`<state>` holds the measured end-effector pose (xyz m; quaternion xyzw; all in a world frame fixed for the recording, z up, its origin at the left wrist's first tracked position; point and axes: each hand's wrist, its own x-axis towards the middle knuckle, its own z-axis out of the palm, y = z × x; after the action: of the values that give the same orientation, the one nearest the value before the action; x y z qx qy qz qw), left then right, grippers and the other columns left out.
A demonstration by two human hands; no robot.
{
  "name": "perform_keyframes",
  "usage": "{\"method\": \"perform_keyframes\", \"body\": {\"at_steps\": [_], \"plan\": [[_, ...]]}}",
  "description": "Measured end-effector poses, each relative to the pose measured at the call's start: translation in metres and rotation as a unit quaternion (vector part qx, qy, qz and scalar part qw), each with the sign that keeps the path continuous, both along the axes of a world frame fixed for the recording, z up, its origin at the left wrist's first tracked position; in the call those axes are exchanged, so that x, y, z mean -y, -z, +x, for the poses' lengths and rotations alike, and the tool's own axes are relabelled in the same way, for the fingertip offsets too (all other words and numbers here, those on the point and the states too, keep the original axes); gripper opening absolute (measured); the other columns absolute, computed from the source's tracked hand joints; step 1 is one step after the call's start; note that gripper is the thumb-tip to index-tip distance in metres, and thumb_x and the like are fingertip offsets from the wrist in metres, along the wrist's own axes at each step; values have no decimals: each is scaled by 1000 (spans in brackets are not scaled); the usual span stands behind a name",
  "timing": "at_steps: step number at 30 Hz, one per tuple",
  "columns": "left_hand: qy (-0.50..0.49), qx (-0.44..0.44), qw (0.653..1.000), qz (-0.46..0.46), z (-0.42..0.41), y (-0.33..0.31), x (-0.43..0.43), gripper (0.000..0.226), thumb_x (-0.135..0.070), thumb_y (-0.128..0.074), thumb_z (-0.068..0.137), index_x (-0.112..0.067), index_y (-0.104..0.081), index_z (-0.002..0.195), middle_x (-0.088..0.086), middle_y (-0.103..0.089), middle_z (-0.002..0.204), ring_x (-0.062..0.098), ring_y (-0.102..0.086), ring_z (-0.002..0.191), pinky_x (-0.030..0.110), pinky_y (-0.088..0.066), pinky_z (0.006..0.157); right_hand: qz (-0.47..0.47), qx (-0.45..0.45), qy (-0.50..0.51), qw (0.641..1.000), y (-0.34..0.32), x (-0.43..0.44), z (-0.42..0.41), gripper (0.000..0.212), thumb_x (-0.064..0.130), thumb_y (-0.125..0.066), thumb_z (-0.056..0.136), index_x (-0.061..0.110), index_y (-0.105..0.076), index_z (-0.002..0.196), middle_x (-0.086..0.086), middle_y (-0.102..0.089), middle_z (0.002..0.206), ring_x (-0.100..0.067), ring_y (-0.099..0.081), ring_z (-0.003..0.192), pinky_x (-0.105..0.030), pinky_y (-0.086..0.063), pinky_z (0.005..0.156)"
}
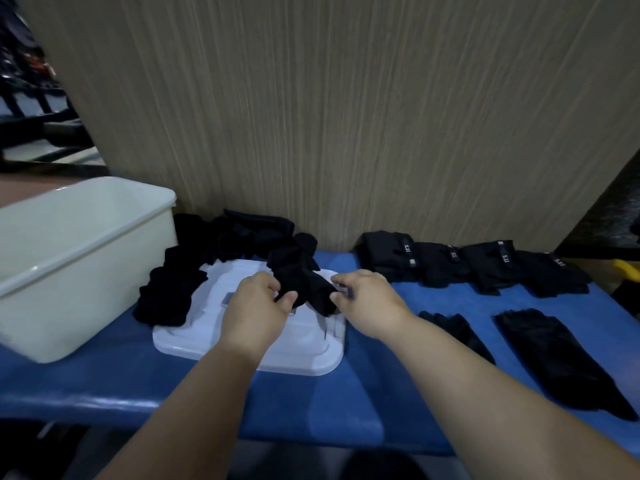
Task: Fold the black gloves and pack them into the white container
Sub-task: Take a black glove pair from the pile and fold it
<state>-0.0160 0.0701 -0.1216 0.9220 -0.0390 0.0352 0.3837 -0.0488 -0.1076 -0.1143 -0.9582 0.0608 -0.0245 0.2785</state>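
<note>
Left hand (258, 306) pinches glove (304, 282) at its near end; right hand (367, 299) pinches the same end from the other side | glove over lid (301, 355); long axis runs away toward pile (221, 244) | container (69, 271) well left of grip; left hand nearer | judged: fold not yet done

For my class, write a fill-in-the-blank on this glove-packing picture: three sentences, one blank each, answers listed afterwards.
1. The left hand and right hand grip one glove coloured ____.
2. They hold it over a lid lying on a ____ table.
3. The container stands to the lid's ____.

Missing words: black; blue; left.
</note>
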Motion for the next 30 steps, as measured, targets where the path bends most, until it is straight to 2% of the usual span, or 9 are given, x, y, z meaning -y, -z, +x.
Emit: {"method": "perform_keyframes", "body": {"at_steps": [3,7,11,14,18,22,24,27,30], "plan": [[7,44,999,-24,-11,-3,7,34,-33,-67,87,-18,-48,110,-8,-43,107,14,-51,96,26,-37,74,-2,32,31,999,-8,27,-26,36,29,-51,97,25,-56,132,4,-50,134,-15,-37,130,-28,-36,105],[85,64,994,-10,-33,-7,31,23,-28,-65,88,-23,-47,100,-10,-45,101,12,-49,94,23,-36,74,23,53,110,992,-14,77,-77,21,21,-57,94,25,-67,111,8,-61,106,-11,-55,107,-17,-37,85],[208,15,978,24,-61,5,66,15,-32,-62,90,-26,-50,97,-11,-54,94,11,-52,88,25,-42,75,38,-3,200,979,-8,117,-124,14,24,-58,93,27,-65,105,5,-64,102,-16,-60,102,-28,-47,85],[268,-21,962,54,-79,12,92,23,-40,-56,93,-28,-51,111,-13,-61,100,9,-56,91,26,-46,80,14,-67,218,974,-4,130,-143,31,35,-59,92,22,-58,120,1,-63,115,-14,-56,95,-27,-46,76],[275,-77,958,38,-90,14,121,40,-49,-53,92,-30,-42,125,-18,-62,96,4,-58,89,24,-45,76,11,-112,212,971,1,127,-148,54,49,-60,89,22,-47,133,-1,-61,120,-12,-52,89,-24,-43,71],[247,-116,962,-12,-86,14,142,56,-48,-56,91,-27,-31,136,-15,-68,94,7,-62,91,33,-51,85,58,-81,178,979,11,124,-146,48,39,-63,89,29,-45,132,12,-57,80,-3,-54,72,-15,-37,58],[233,-123,964,-28,-83,16,149,60,-45,-59,90,-25,-29,138,-15,-69,88,8,-63,90,36,-52,87,81,-47,158,983,16,124,-145,42,32,-61,91,33,-44,130,15,-47,74,0,-49,65,-12,-34,52],[218,-136,964,-65,-79,20,156,61,-40,-64,87,-23,-31,135,-15,-67,80,9,-64,87,34,-52,85,178,-7,150,972,19,124,-142,32,20,-58,93,34,-48,120,14,-56,87,1,-58,75,-10,-44,61],[186,-189,950,-163,-76,22,160,58,-31,-68,87,-23,-33,133,-5,-67,90,11,-64,87,33,-51,85,241,19,158,957,21,125,-139,33,15,-59,92,38,-50,114,5,-64,105,-13,-62,99,-35,-53,88]]}}
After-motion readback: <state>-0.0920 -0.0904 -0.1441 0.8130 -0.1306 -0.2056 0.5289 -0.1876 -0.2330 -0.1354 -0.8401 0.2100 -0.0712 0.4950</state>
